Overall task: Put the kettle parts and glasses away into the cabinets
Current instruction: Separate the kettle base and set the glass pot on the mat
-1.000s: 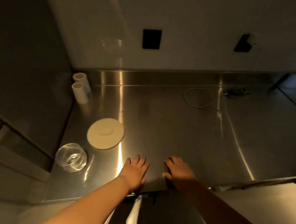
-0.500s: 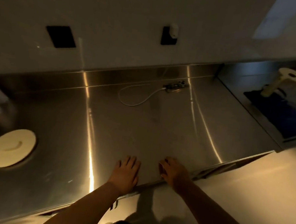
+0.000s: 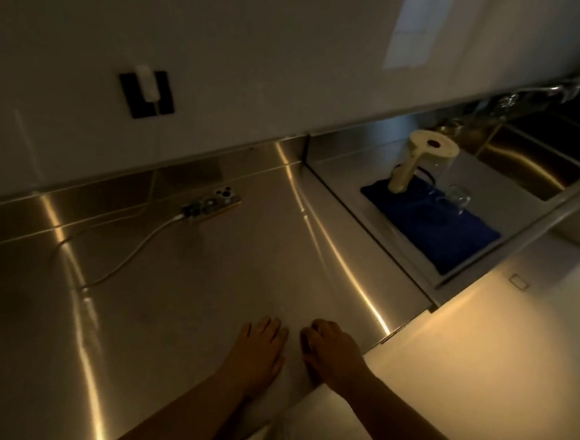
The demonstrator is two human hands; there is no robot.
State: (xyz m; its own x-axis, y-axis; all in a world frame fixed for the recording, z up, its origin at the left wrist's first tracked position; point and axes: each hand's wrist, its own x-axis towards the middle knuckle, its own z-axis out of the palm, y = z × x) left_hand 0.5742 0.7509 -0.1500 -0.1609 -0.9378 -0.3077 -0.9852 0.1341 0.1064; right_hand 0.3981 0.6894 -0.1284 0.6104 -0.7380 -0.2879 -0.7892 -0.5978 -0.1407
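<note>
My left hand lies flat on the steel counter near its front edge, fingers straight, holding nothing. Beside it my right hand rests on the counter with fingers loosely curled, also holding nothing. Far to the right, a glass kettle jug with a cream lid and handle stands upside down on a blue cloth. A clear glass stands on the same cloth, just right of the jug. Both are well beyond my hands' reach.
A small circuit-board device with a white cable lies at the back of the counter. A black wall socket with a white plug sits above it. A steel sink lies at the far right. Pale floor shows at the lower right.
The view has swung to the right: the cream disc, tumbler and white tubes on the left have left the frame, and the jug, glass and sink have come in. Both hands stay on the counter.
</note>
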